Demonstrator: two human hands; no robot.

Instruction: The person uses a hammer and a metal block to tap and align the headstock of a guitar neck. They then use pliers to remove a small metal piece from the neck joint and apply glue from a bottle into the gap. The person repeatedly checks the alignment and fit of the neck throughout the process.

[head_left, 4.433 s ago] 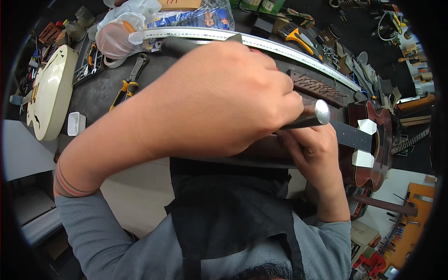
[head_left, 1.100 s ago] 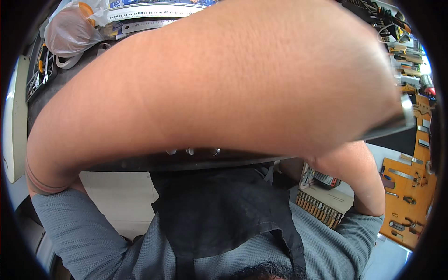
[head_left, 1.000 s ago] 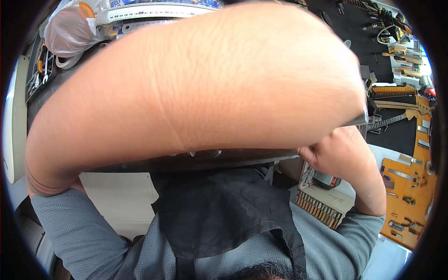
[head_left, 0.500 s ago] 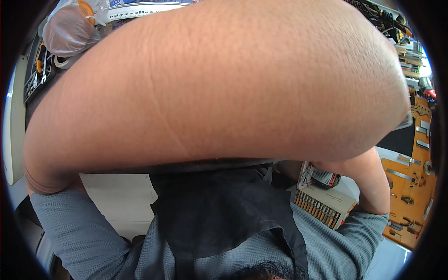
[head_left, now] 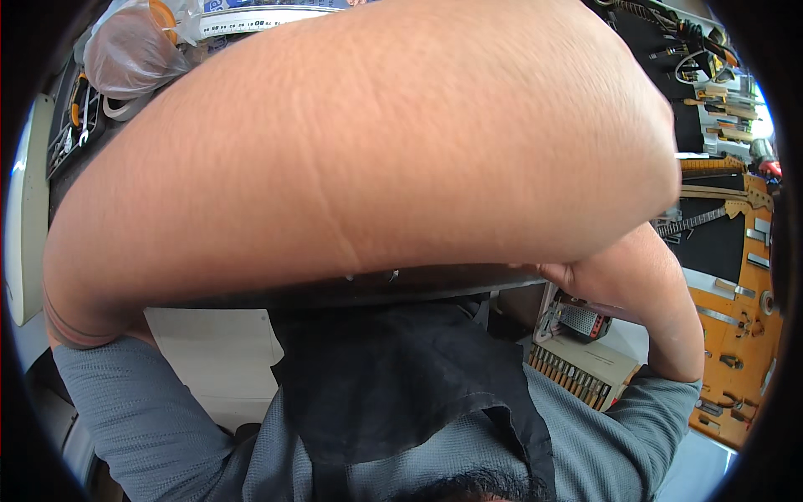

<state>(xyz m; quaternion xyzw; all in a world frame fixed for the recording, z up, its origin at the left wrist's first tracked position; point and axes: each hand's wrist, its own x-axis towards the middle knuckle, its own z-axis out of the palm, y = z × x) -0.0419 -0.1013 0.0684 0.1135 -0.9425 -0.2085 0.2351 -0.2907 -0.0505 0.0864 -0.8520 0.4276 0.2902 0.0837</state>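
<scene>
My bare left forearm (head_left: 360,159) spans most of the picture, very close, and hides the middle of the workbench. No fingers of my left hand show. My right arm comes up from a grey sleeve, and part of my right hand (head_left: 577,276) appears below the left forearm. It is at the dark front edge of the workbench (head_left: 376,291). Its fingertips and anything they hold are hidden behind the forearm.
A plastic-wrapped jar (head_left: 134,54) and a white ruler (head_left: 259,23) lie at the far left, near a tool tray (head_left: 74,125). Guitar necks (head_left: 707,192) and an orange tool board (head_left: 719,335) stand at right. A box of wood-handled tools (head_left: 585,368) sits low right.
The left forearm's right end has shifted left, uncovering the guitar necks. More of my right hand and the bench edge shows now.
</scene>
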